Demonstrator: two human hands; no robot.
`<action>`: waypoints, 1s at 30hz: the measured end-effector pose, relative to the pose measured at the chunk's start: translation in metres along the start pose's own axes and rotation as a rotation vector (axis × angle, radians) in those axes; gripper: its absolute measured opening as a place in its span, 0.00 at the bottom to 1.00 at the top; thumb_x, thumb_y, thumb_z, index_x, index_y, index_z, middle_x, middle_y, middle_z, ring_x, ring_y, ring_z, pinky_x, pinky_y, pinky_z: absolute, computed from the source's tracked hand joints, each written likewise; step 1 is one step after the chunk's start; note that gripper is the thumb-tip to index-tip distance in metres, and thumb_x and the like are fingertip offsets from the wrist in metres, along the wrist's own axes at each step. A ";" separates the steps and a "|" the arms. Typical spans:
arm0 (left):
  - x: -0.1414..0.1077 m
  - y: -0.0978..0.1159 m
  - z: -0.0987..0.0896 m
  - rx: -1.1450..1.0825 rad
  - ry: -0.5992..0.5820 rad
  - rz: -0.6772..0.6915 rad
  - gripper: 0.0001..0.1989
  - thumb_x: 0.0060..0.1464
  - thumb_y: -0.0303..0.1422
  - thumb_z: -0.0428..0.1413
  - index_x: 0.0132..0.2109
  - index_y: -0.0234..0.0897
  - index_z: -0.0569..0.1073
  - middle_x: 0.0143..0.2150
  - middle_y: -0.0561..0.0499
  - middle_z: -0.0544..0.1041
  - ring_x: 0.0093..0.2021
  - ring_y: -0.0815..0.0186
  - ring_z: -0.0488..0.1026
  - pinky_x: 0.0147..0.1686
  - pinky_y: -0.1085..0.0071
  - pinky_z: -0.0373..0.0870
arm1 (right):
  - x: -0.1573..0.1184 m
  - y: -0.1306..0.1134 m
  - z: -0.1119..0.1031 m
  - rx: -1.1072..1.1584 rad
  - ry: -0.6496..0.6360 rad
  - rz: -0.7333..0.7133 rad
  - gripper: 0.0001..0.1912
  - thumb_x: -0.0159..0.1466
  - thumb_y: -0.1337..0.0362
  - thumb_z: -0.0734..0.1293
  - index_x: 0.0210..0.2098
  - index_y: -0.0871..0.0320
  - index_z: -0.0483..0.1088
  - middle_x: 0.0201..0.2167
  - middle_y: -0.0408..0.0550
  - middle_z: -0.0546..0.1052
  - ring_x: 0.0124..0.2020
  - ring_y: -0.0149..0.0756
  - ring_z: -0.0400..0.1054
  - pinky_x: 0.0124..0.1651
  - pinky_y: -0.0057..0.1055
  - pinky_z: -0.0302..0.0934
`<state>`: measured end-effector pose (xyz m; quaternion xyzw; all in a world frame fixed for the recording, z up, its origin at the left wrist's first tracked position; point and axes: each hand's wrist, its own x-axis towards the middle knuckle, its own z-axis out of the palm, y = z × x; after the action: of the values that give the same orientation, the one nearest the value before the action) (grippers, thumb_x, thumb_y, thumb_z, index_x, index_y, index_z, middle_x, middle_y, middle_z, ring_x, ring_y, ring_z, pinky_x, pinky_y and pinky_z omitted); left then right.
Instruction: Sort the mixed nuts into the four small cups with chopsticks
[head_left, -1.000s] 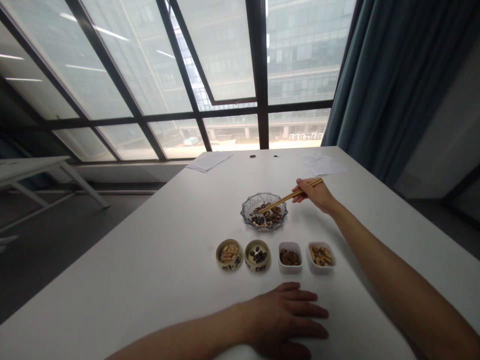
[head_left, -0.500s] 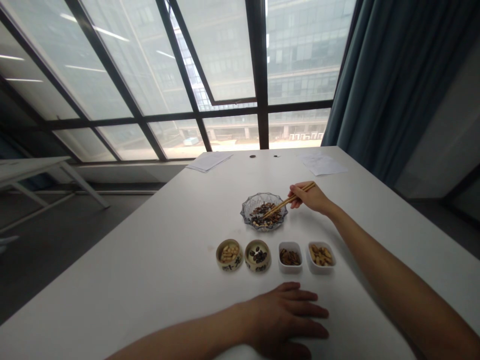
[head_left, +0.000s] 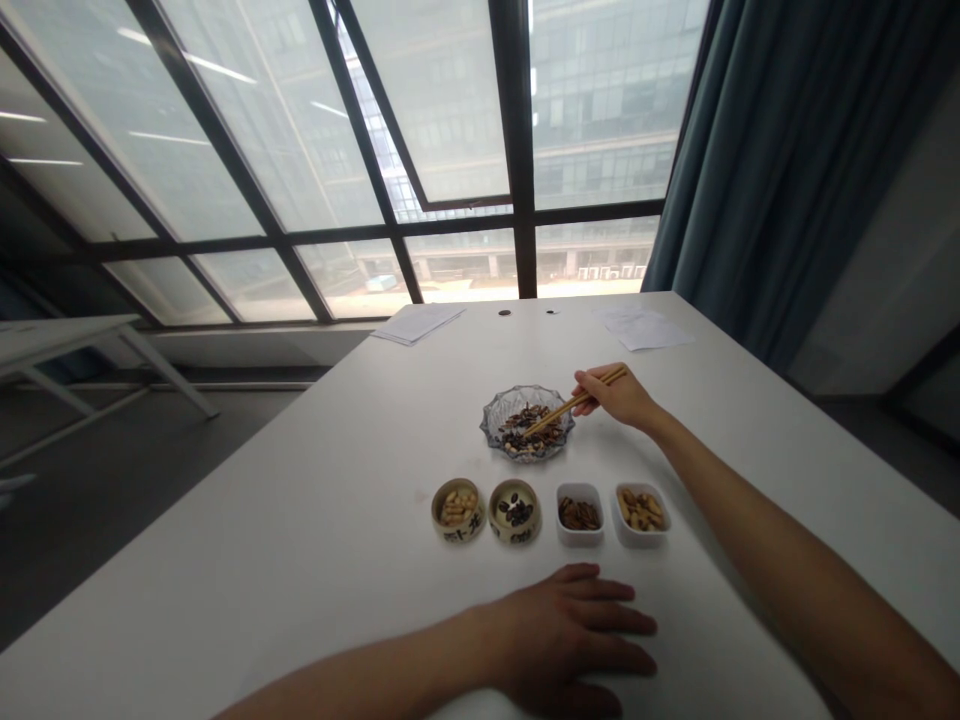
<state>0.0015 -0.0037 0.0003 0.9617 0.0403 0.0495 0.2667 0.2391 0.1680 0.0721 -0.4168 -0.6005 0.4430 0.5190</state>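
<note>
My right hand (head_left: 611, 393) is closed around a pair of wooden chopsticks (head_left: 574, 402). Their tips reach into a clear glass bowl (head_left: 491, 430) with a scalloped rim, among mixed dark seeds and nuts (head_left: 529, 415); whether they pinch a piece I cannot tell. My left hand (head_left: 570, 635) lies flat on the table, fingers spread and holding nothing. Beyond it stands a row of small dishes: a round one with peanuts (head_left: 457, 507), a round one with dark seeds (head_left: 517, 512), a white square one with brown pieces (head_left: 580, 514), and another with light brown nuts (head_left: 643, 510).
The dishes and glass bowl stand on a white table (head_left: 337, 500). Papers (head_left: 420, 322) lie at its far left corner and more papers (head_left: 646, 327) at the far right. A blue curtain (head_left: 739, 200) hangs at right; a second table (head_left: 67, 335) stands at left.
My right hand and the chopsticks have shifted very slightly to the left, tips still in the glass bowl. My left hand has stayed in place.
</note>
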 end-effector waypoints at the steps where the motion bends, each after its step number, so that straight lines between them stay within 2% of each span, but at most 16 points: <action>1: 0.000 0.000 0.000 0.000 -0.002 -0.003 0.27 0.67 0.46 0.50 0.68 0.43 0.66 0.75 0.52 0.62 0.77 0.57 0.53 0.77 0.56 0.40 | 0.000 -0.002 -0.001 0.009 0.011 -0.004 0.35 0.51 0.33 0.76 0.24 0.63 0.79 0.19 0.56 0.80 0.20 0.43 0.79 0.23 0.28 0.74; 7: 0.000 0.000 0.000 -0.002 0.000 -0.003 0.27 0.66 0.45 0.50 0.68 0.44 0.66 0.74 0.52 0.63 0.77 0.57 0.53 0.77 0.55 0.40 | -0.003 -0.017 -0.013 0.118 0.036 -0.046 0.31 0.54 0.37 0.77 0.26 0.64 0.80 0.19 0.56 0.80 0.19 0.41 0.78 0.21 0.26 0.72; 12: 0.000 -0.001 0.001 0.000 -0.001 -0.004 0.27 0.66 0.45 0.50 0.68 0.44 0.67 0.74 0.52 0.63 0.77 0.57 0.53 0.77 0.55 0.41 | -0.009 -0.029 -0.013 0.217 -0.153 0.022 0.29 0.56 0.41 0.78 0.25 0.64 0.79 0.19 0.56 0.80 0.18 0.38 0.77 0.19 0.24 0.69; 16: 0.000 0.000 0.000 -0.004 -0.002 -0.001 0.27 0.66 0.45 0.51 0.68 0.44 0.66 0.74 0.52 0.63 0.77 0.56 0.53 0.77 0.54 0.42 | -0.014 -0.033 -0.007 0.186 -0.312 0.080 0.28 0.58 0.42 0.77 0.28 0.66 0.80 0.20 0.58 0.81 0.19 0.38 0.78 0.21 0.24 0.70; 19: 0.000 0.001 -0.001 -0.013 -0.006 -0.006 0.27 0.66 0.46 0.51 0.68 0.43 0.67 0.74 0.51 0.63 0.77 0.56 0.54 0.77 0.53 0.42 | -0.016 -0.034 -0.006 0.149 -0.365 0.104 0.28 0.59 0.42 0.77 0.30 0.66 0.80 0.22 0.59 0.81 0.20 0.38 0.78 0.23 0.24 0.71; 26: 0.001 0.001 -0.002 -0.015 -0.008 -0.006 0.27 0.65 0.44 0.51 0.68 0.43 0.66 0.73 0.48 0.64 0.77 0.54 0.54 0.76 0.50 0.44 | -0.016 -0.032 -0.008 0.146 -0.359 0.120 0.28 0.58 0.41 0.77 0.31 0.65 0.79 0.21 0.56 0.81 0.19 0.38 0.77 0.22 0.25 0.69; 30: 0.000 0.000 -0.001 -0.010 0.000 0.000 0.27 0.65 0.45 0.52 0.68 0.43 0.67 0.73 0.49 0.64 0.77 0.54 0.54 0.76 0.51 0.44 | -0.013 -0.030 -0.009 0.198 -0.245 0.059 0.28 0.57 0.40 0.77 0.30 0.63 0.79 0.22 0.55 0.81 0.20 0.38 0.77 0.22 0.25 0.69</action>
<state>0.0018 -0.0030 0.0010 0.9603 0.0398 0.0497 0.2715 0.2483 0.1483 0.0984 -0.3241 -0.6003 0.5627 0.4670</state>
